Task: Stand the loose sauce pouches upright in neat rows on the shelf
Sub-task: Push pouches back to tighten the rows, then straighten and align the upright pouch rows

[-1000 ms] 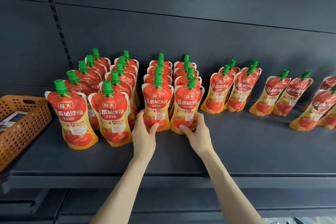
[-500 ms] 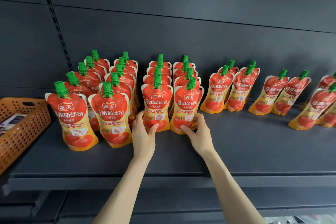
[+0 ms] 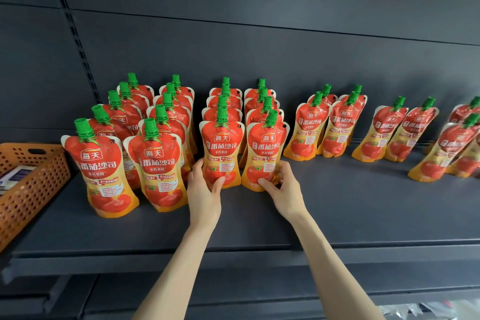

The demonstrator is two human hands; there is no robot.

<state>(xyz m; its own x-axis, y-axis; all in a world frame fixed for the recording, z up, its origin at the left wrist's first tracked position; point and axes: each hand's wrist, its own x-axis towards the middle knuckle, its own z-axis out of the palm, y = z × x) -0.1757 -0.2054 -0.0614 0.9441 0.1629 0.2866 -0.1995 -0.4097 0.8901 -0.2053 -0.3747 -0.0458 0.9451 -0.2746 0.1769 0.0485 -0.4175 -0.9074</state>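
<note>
1. Two bare forearms are being stretched in from the bottom edge, over the front lip of the dark shelf [image 3: 350, 215].
2. The left hand [image 3: 204, 189] is being wrapped round the base of the left front pouch [image 3: 222, 153]. The thumb is being laid across the printed face and the fingers are being curled behind the left edge.
3. The right hand [image 3: 285, 187] is being closed on the bottom of the right front pouch [image 3: 265, 157], with the thumb being pressed to the front and the fingers being hooked round the right edge.
4. Both gripped pouches are being held upright on the shelf, side by side and all but touching. Each is being kept at the head of its own row running back.
5. Just left, two longer rows [image 3: 158, 166] are being shown upright, with their front pouches nearer the camera.
6. At the far left, an orange basket [image 3: 31, 189] is being seen on the shelf; its contents are too unclear to name.
7. Off to the right, paired pouches [image 3: 309, 132] are being seen with gaps between the pairs, and the far-right ones are being lost in blur.
8. Behind it all, the dark back panel [image 3: 259, 47] and a slotted upright [image 3: 75, 41] are being taken in.
</note>
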